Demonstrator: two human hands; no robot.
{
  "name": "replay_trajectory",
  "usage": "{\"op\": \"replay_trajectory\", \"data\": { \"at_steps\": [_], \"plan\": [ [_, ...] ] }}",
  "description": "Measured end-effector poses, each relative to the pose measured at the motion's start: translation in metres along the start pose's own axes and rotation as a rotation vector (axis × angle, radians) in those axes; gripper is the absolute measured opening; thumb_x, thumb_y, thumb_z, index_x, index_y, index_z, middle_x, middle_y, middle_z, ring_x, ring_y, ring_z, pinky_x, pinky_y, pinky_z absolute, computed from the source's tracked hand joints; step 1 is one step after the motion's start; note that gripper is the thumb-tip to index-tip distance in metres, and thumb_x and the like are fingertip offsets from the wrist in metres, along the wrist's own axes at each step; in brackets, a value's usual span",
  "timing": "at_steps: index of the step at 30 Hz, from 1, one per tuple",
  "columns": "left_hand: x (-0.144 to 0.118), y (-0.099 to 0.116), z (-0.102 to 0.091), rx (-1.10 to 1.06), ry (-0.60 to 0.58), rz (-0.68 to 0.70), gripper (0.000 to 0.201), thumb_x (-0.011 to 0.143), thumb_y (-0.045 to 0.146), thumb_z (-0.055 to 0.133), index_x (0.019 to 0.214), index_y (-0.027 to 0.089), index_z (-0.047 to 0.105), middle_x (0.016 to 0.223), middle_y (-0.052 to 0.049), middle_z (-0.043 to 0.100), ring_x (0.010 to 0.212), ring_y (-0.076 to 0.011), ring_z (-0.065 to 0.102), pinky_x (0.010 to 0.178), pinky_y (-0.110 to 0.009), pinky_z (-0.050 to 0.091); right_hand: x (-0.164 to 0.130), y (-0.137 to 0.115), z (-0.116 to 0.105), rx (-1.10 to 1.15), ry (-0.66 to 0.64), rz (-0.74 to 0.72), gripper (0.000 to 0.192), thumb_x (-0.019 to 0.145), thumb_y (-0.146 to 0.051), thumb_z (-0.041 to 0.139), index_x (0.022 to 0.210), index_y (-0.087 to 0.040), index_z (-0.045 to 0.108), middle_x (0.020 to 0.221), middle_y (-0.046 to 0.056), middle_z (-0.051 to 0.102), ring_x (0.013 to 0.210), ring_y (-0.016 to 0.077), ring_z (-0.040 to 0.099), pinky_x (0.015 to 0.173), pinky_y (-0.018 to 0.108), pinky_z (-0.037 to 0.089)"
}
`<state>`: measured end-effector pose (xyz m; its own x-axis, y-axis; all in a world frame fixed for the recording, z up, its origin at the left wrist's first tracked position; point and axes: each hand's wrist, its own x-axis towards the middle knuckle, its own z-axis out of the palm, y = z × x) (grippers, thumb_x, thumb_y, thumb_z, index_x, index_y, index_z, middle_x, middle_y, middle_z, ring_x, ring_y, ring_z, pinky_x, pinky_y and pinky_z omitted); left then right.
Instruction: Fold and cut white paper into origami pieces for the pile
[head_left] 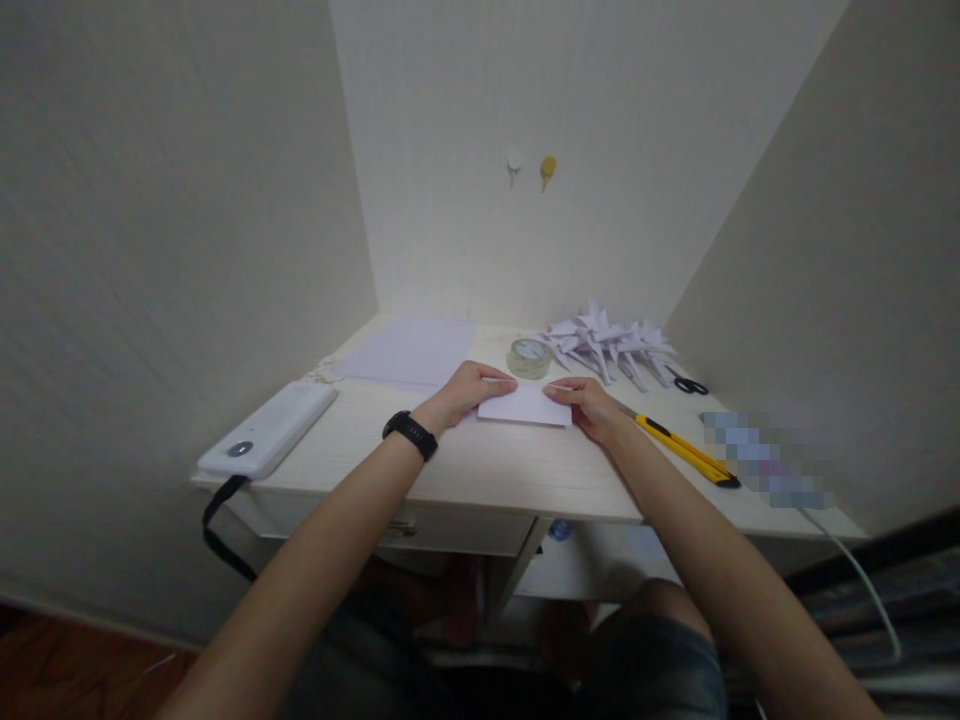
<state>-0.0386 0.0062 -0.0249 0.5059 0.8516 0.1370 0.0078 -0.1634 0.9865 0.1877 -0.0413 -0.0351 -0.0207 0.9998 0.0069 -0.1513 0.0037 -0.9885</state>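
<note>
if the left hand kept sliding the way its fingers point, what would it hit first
Probably the tape roll. The left hand rests on the folded paper, fingers aimed right and slightly away; depth is hard to judge.

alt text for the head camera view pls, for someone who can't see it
Both of a person's hands, left hand and right hand, press a folded white paper flat on a pale desk. Behind it sit a tape roll, folded paper shapes and scissors; a yellow utility knife lies to the right.

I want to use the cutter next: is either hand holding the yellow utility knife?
No. The yellow utility knife lies on the desk while both hands press the folded paper.
</note>
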Motion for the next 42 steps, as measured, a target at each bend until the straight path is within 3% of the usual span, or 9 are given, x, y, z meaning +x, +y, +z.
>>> {"op": "replay_trajectory", "data": {
  "at_steps": [4,11,17,21,26,42],
  "plan": [
    [0.001,0.0005,0.0016,-0.066,-0.004,0.066,0.038,0.066,0.031,0.084,0.1,0.014,0.078,0.099,-0.012,0.076,0.081,-0.0172,0.066,0.074,-0.028,0.049,0.0005,0.0001,0.0023,0.07,0.021,0.004,0.029,0.048,-0.027,0.092,0.071,-0.017,0.077,0.071,0.006,0.075,0.061,0.0172,0.064,0.059,0.029,0.051],
    [0.0005,0.003,0.0043,-0.046,0.096,0.05,0.031,0.063,0.03,0.085,0.086,0.01,0.078,0.087,-0.012,0.075,0.073,-0.0161,0.064,0.07,-0.029,0.048,-0.0004,0.0017,0.0031,0.124,-0.041,-0.008,0.033,0.053,-0.025,0.09,0.083,-0.017,0.079,0.079,0.005,0.077,0.068,0.0168,0.067,0.066,0.028,0.053],
    [-0.0033,0.0073,0.0053,-0.194,-0.053,-0.034,0.04,0.062,0.03,0.087,0.094,0.007,0.077,0.094,-0.016,0.075,0.078,-0.0188,0.067,0.075,-0.031,0.05,-0.0015,0.0023,0.0044,0.132,-0.035,-0.013,0.034,0.052,-0.024,0.09,0.083,-0.017,0.079,0.079,0.005,0.077,0.068,0.0179,0.067,0.068,0.031,0.054],
    [-0.0037,0.0073,0.0049,-0.203,-0.059,-0.024,0.04,0.063,0.03,0.087,0.095,0.007,0.078,0.094,-0.016,0.076,0.077,-0.017,0.066,0.075,-0.03,0.05,-0.0029,0.0014,0.0058,0.139,-0.08,-0.014,0.034,0.055,-0.024,0.089,0.087,-0.016,0.079,0.08,0.006,0.077,0.068,0.0171,0.067,0.066,0.028,0.053],
    [-0.0035,0.0066,0.0031,-0.216,-0.164,-0.053,0.042,0.065,0.027,0.086,0.103,0.01,0.077,0.103,-0.015,0.075,0.083,-0.0167,0.067,0.079,-0.03,0.049,-0.0042,0.0003,0.0059,0.145,-0.096,0.018,0.034,0.057,-0.024,0.088,0.088,-0.016,0.079,0.084,0.006,0.078,0.072,0.0182,0.068,0.071,0.03,0.054],
    [-0.0047,0.008,0.0037,-0.2,-0.14,-0.086,0.03,0.071,0.014,0.08,0.1,0.012,0.077,0.097,-0.012,0.076,0.077,-0.0142,0.064,0.076,-0.029,0.047,-0.0071,-0.0042,0.0066,0.121,-0.059,0.021,0.031,0.05,-0.017,0.084,0.08,-0.018,0.081,0.077,0.004,0.076,0.069,0.0167,0.063,0.066,0.03,0.048]
  ]
}}
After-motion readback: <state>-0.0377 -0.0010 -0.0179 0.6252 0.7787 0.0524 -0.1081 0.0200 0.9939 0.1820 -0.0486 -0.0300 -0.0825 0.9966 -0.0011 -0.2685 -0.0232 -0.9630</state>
